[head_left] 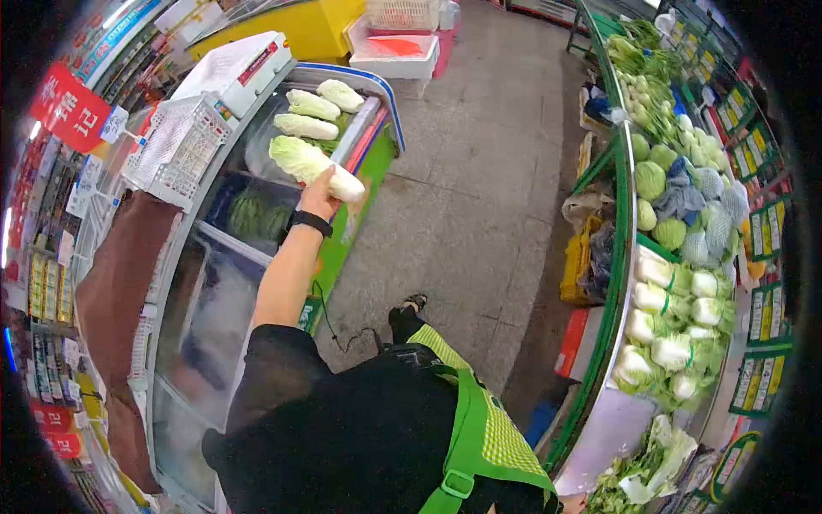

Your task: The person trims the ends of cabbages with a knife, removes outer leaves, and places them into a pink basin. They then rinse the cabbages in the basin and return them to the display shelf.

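Fingers of left hand (319, 199) wrapped around the white stem end of a napa cabbage (310, 163), held over the glass-topped freezer (214, 283). Three more cabbages (312, 116) just beyond. White basket (175, 150) beside. Right hand out of sight.

head-worn view, facing steeply down, wide-angle

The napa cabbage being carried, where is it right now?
In the head view, upper left of centre: the napa cabbage is gripped in the left hand over the chest freezer, just below three more cabbages lying on its lid.
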